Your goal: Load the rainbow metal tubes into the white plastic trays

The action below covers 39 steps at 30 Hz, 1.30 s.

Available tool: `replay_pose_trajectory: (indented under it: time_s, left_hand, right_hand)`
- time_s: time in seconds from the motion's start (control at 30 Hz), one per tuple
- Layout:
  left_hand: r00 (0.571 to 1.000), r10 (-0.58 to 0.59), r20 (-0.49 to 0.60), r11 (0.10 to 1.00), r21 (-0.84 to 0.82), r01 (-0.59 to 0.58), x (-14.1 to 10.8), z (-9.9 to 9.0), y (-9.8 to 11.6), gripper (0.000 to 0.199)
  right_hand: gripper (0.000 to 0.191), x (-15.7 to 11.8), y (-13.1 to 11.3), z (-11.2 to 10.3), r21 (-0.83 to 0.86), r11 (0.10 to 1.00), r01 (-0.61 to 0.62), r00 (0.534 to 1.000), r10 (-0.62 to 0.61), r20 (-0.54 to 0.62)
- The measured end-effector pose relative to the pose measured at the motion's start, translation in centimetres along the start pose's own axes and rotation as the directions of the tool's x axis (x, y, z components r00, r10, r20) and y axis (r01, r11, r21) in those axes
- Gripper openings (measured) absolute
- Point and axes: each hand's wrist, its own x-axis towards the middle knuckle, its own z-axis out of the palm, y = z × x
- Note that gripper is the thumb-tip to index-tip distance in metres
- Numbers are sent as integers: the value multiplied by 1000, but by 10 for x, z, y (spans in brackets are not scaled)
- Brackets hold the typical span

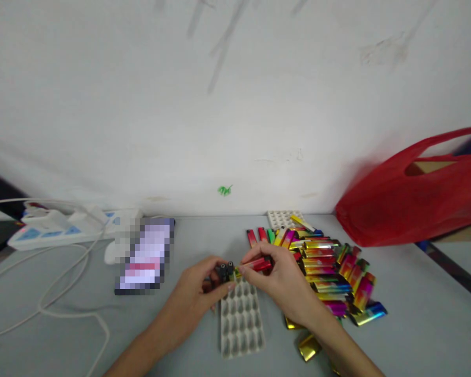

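My left hand is closed around small black pieces with round ends, just above the far end of a pale tray with rows of oval pockets. What else lies inside its grip is hidden. My right hand pinches a shiny red lighter, its yellow-green end pointing at the black pieces. Whether the two touch, I cannot tell. Beside and behind the right hand lies a heap of metallic lighters in red, gold, purple and blue.
A second pocketed tray lies by the wall, partly under lighters. To the right leans a red bag. At left are a phone with a blurred screen, a white power strip and a looping white cable.
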Motion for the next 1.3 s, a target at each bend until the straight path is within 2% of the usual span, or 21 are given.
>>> replay_pose_trajectory:
  time_s: [0.13, 0.23, 0.4, 0.67, 0.97, 1.13, 1.3]
  left_hand:
    - [1000, 14, 19, 1000, -20, -14, 0, 0, 2, 34]
    - [999, 26, 18, 1000, 3, -26, 1, -1, 2, 30]
    - [998, 55, 28, 998, 26, -56, 0, -2, 4, 26]
    - [997, 75, 33, 997, 31, -76, -1, -1, 5, 26]
    - [999, 50, 21, 997, 60, -51, 0, -1, 6, 29]
    - [998, 66, 4, 996, 62, -66, 0, -1, 2, 27]
    - [998, 57, 14, 997, 55, -58, 0, -1, 2, 25]
  right_hand:
    - [4, -1, 2, 4, -168, 984, 66, 998, -65, 10]
    - [18, -1, 1, 6, -239, 968, 82, 997, -81, 14]
    - [28, -3, -1, 7, -199, 976, 88, 996, -81, 45]
    - [22, -4, -1, 7, -215, 967, 140, 990, -129, 64]
    - [16, -7, -3, 3, -24, 998, 57, 990, -53, 128]
    - [23, -5, -1, 3, -16, 999, 36, 994, -34, 107]
    - [22, -7, -3, 3, -89, 994, 70, 996, -65, 61]
